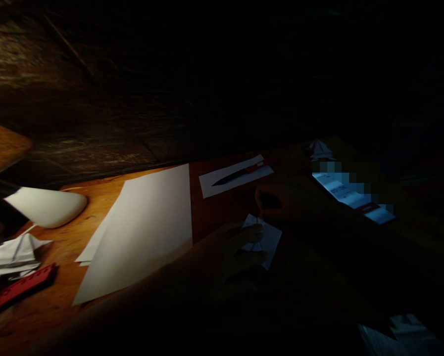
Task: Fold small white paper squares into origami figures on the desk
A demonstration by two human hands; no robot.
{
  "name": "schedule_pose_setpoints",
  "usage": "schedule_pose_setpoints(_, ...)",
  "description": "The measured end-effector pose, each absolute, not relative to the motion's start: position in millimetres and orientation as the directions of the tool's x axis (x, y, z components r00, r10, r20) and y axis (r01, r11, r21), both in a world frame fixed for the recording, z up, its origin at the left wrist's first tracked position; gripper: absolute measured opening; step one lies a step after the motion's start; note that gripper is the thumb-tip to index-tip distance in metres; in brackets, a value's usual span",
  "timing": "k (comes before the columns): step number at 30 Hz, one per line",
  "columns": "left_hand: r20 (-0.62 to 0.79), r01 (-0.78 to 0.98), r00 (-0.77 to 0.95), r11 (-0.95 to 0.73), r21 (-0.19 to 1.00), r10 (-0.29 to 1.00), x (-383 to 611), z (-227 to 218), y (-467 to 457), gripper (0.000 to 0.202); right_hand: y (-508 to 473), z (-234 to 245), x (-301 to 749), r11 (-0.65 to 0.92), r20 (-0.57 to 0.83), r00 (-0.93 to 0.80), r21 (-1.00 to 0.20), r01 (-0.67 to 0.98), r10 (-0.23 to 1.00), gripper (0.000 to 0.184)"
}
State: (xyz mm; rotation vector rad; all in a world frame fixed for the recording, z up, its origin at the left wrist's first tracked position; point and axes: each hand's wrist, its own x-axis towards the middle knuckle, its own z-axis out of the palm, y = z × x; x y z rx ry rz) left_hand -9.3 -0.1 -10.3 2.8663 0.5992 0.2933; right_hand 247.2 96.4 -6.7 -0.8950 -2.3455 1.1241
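Note:
A small folded piece of white paper [271,238] lies on the dim part of the wooden table. My left hand [236,244] rests on it with fingers apart and stretched out, pressing it from the left. Just beyond its upper edge is my right hand [281,201], curled with thumb and forefinger drawn together close to the left fingertips. Darkness hides what, if anything, that pinch holds. Further back, a knife [232,175] with a dark blade and reddish handle lies on a strip of white paper [208,189].
Large white sheets [155,222] lie left of my hands. Further left are a white lamp-like object [54,206], crumpled folded paper [16,254] and a red bar-shaped object [23,288]. At right are a lit phone [350,195] and another folded paper [320,149]. A brick-like wall [106,109] stands behind.

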Motion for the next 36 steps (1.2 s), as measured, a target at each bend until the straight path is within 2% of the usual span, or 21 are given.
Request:
schedule_pose_setpoints(4,0.107,0.408,0.890,-0.879,0.245,0.443,-10,-10,-2,0.050,97,-3,247,0.489,0.076,-0.700,-0.768,0.413,0.710,0.010)
schedule_pose_setpoints(11,0.116,0.404,0.892,-0.886,0.228,0.437,-10,-12,-1,0.052,89,14,244,0.505,-0.006,-0.731,-0.719,0.477,0.682,0.015)
schedule_pose_setpoints(16,0.091,0.399,0.899,-0.888,0.228,0.428,-8,-9,0,0.051,84,16,239,0.540,-0.020,-0.692,-0.610,0.580,0.721,0.024)
schedule_pose_setpoints(19,0.086,0.410,0.895,-0.884,0.222,0.437,-7,-7,-1,0.050,82,14,239,0.567,0.009,-0.672,-0.546,0.617,0.740,0.020)
schedule_pose_setpoints(27,0.093,0.426,0.887,-0.879,0.213,0.452,-8,-7,-3,0.048,77,17,237,0.570,0.016,-0.658,-0.516,0.640,0.753,0.019)
schedule_pose_setpoints(31,0.127,0.397,0.895,-0.893,0.213,0.428,-6,-7,-3,0.046,81,9,237,0.564,0.001,-0.678,-0.554,0.612,0.735,0.018)
schedule_pose_setpoints(36,0.106,0.408,0.894,-0.887,0.216,0.436,-5,-5,-3,0.044,86,4,238,0.571,0.007,-0.686,-0.560,0.600,0.728,0.018)
